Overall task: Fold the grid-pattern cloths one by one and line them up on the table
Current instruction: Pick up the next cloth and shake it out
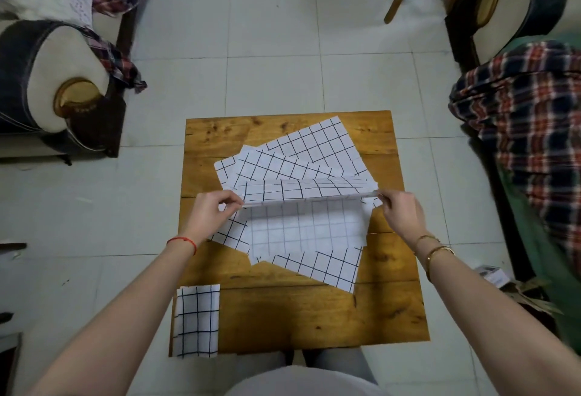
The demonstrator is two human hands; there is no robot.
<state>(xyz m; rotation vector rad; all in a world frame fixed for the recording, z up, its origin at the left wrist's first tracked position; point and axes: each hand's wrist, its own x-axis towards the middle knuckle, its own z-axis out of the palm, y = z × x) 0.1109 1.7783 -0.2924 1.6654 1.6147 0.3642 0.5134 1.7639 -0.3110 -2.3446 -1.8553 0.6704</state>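
Cloth (309, 222) — white, black-gridded — folded over midair.

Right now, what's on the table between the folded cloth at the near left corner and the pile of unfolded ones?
Only bare wooden table shows between the folded cloth and the pile, seen in the head view.

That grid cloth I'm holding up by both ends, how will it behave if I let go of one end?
Probably floppy: the cloth hangs limp below the left hand and right hand. Likely light, since pinches carry it. It looks thin, so it should drape onto the pile.
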